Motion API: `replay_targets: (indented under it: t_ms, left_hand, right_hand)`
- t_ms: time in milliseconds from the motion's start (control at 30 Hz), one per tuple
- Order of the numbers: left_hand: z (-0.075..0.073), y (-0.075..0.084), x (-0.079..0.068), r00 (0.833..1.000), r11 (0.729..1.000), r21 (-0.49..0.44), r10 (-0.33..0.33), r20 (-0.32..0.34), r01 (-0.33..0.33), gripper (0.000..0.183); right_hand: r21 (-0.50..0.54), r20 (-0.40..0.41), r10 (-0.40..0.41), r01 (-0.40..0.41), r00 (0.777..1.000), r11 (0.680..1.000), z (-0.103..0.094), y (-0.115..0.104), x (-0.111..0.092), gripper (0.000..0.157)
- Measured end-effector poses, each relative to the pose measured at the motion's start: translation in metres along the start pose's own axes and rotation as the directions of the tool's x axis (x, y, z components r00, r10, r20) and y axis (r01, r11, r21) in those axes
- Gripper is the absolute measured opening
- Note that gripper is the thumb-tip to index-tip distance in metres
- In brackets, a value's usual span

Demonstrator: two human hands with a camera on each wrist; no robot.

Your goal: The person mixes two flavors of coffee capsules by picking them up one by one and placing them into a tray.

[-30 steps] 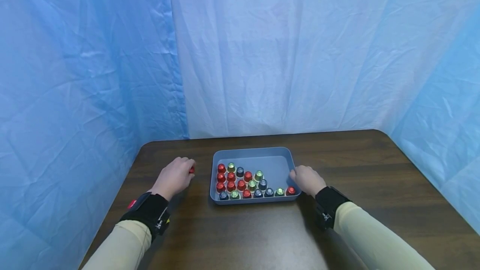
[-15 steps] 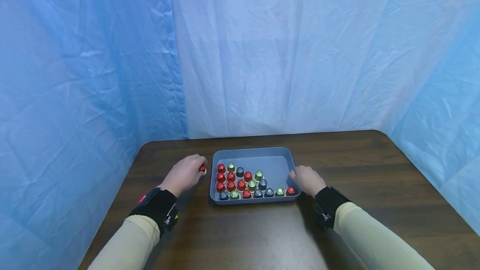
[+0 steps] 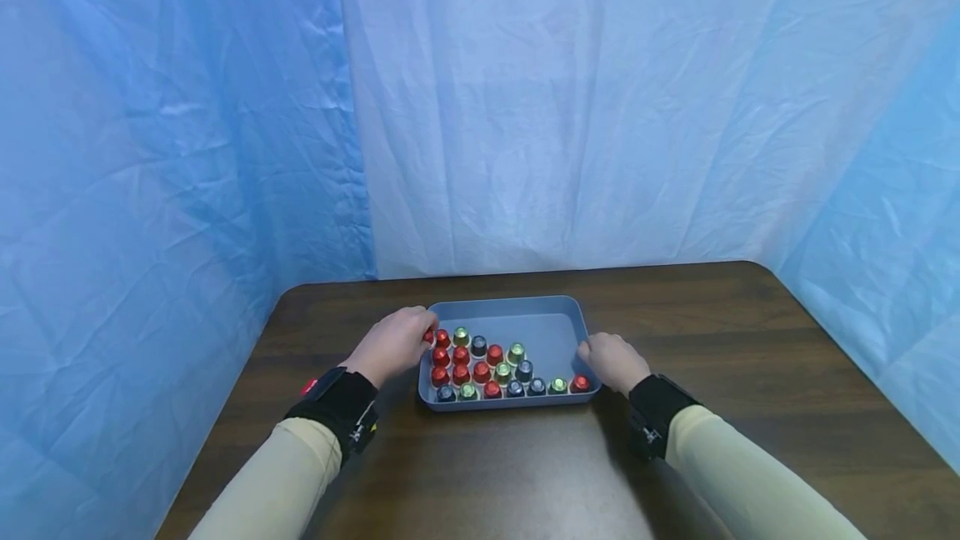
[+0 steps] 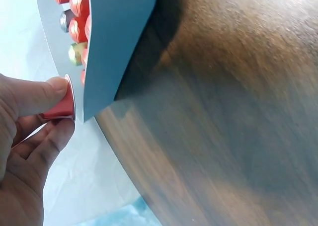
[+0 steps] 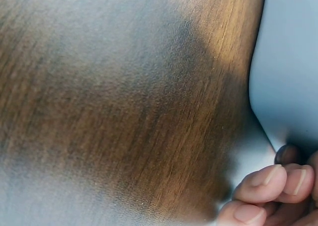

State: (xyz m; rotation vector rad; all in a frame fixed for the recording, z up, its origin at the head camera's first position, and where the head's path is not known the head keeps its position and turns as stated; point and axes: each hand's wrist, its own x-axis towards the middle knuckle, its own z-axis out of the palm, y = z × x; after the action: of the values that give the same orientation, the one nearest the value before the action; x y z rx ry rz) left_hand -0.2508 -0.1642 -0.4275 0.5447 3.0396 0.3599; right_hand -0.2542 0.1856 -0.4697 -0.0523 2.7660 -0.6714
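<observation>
My left hand (image 3: 393, 344) pinches a red coffee capsule (image 4: 60, 107) between thumb and fingers, just by the left rim of a grey-blue tray (image 3: 546, 325). In the left wrist view the capsule's flat rim faces the tray wall. Red capsules (image 3: 461, 374), green capsules (image 3: 503, 372) and dark blue capsules (image 3: 524, 370) stand in rows inside, mostly at the left and along the near edge. At the tray's right side, my right hand (image 3: 615, 362) grips the rim; its curled fingers (image 5: 261, 184) show beside the outer wall, and the thumb is mostly hidden.
The tray lies on a dark wooden table (image 3: 495, 473). Bare tray floor shows at the back right. Light blue cloth (image 3: 570, 107) hangs behind and at both sides of the table. Each wrist wears a black band (image 3: 341, 411).
My left hand has moved right, carrying the red capsule from the table's left part to the tray's left rim. The right hand and the tray have stayed in place.
</observation>
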Motion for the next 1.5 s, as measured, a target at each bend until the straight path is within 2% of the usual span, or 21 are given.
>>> replay_targets:
  t_ms: [367,633,1100,1333,1500]
  left_hand:
    - [-0.001,0.028,0.02,0.996,1.0,0.01,0.021,0.082,-0.022,0.023]
    - [0.002,0.041,0.034,0.99,0.999,0.017,0.047,0.134,-0.05,0.027]
    - [0.01,0.061,0.055,0.985,0.992,-0.068,0.117,0.129,-0.109,0.025]
    - [0.021,0.068,0.061,0.987,0.993,-0.085,0.095,0.129,-0.084,0.025]
    - [0.029,0.069,0.062,0.986,0.997,-0.046,0.06,0.155,-0.053,0.025]
  right_hand:
    - [0.0,-0.009,-0.004,0.004,1.0,1.0,-0.001,0.0,-0.001,0.034]
    - [0.007,-0.004,-0.001,0.001,1.0,1.0,-0.001,-0.004,-0.002,0.034]
    - [0.009,-0.001,0.001,-0.001,1.0,1.0,0.002,-0.007,-0.001,0.032]
    - [0.002,-0.004,0.0,0.0,1.0,1.0,0.003,-0.006,0.0,0.033]
    - [0.002,-0.001,0.003,-0.002,1.0,1.0,0.003,-0.006,0.0,0.033]
